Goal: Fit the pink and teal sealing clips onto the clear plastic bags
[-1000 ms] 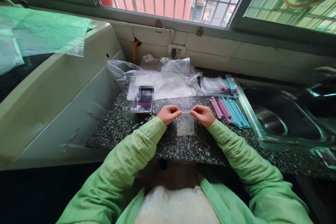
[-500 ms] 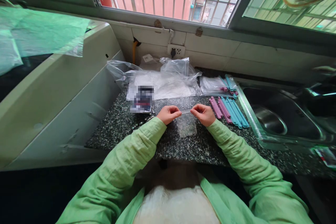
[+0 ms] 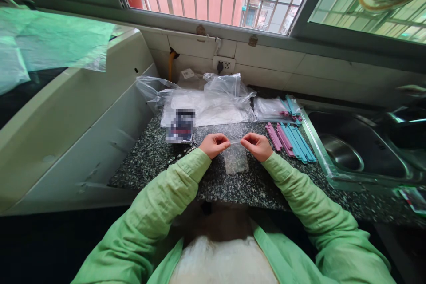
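Left hand (image 3: 214,144), right hand (image 3: 257,145) pinch small clear bag (image 3: 235,158) top corners, frame centre. Uneven pull: thin film slips or tears.

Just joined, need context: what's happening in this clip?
A person in a green jacket stands at a speckled stone counter, holding a small clear zip bag by its top edge, left hand pinching one corner, right hand the other. The bag hangs between them and looks empty. Pink and blue plastic strips lie to the right beside a steel sink; a heap of clear plastic bags sits at the back.
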Tool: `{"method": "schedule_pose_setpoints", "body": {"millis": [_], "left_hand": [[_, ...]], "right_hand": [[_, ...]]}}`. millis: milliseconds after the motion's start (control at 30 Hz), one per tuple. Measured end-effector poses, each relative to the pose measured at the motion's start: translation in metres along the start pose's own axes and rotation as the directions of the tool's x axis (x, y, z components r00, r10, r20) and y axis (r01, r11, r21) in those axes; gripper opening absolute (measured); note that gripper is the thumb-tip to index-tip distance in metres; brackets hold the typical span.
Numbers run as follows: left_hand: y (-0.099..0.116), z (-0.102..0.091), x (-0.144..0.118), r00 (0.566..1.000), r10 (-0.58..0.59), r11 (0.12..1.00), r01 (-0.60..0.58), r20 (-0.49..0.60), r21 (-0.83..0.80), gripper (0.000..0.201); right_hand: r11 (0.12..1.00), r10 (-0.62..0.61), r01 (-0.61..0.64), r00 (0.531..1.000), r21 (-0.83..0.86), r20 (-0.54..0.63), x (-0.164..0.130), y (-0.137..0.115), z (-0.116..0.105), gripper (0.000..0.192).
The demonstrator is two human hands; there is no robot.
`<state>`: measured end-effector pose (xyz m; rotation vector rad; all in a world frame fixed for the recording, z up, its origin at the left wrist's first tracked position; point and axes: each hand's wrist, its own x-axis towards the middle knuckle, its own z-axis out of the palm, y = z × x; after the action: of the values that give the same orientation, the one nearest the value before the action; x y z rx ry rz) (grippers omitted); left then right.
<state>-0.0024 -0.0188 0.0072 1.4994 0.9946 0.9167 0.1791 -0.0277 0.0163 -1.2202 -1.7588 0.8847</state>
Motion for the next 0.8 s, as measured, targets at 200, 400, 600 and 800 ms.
{"method": "schedule_pose_setpoints", "body": {"millis": [200, 400, 600, 800], "left_hand": [[-0.0003, 0.0004, 0.0, 1.0, -0.018, 1.0, 0.018, 0.014, 0.004, 0.022], [-0.001, 0.0012, 0.0006, 0.994, -0.06, 0.998, 0.061, 0.091, -0.005, 0.019], [-0.0019, 0.0022, 0.0008, 0.992, -0.078, 0.995, 0.083, 0.095, -0.05, 0.019], [-0.0059, 0.002, 0.0016, 0.996, -0.041, 0.999, 0.044, 0.085, -0.029, 0.023]], "right_hand": [[1.0, 0.0, 0.0, 1.0, -0.011, -0.006, 0.0, 0.0015, 0.0012, 0.024], [0.999, 0.001, -0.002, 1.0, -0.046, -0.011, -0.0002, 0.0032, 0.001, 0.022], [0.998, -0.032, 0.033, 0.999, -0.062, 0.003, -0.0022, 0.0006, 0.0043, 0.021], [0.996, -0.046, 0.047, 0.999, -0.074, 0.013, -0.0043, -0.0028, 0.0076, 0.021]]}}
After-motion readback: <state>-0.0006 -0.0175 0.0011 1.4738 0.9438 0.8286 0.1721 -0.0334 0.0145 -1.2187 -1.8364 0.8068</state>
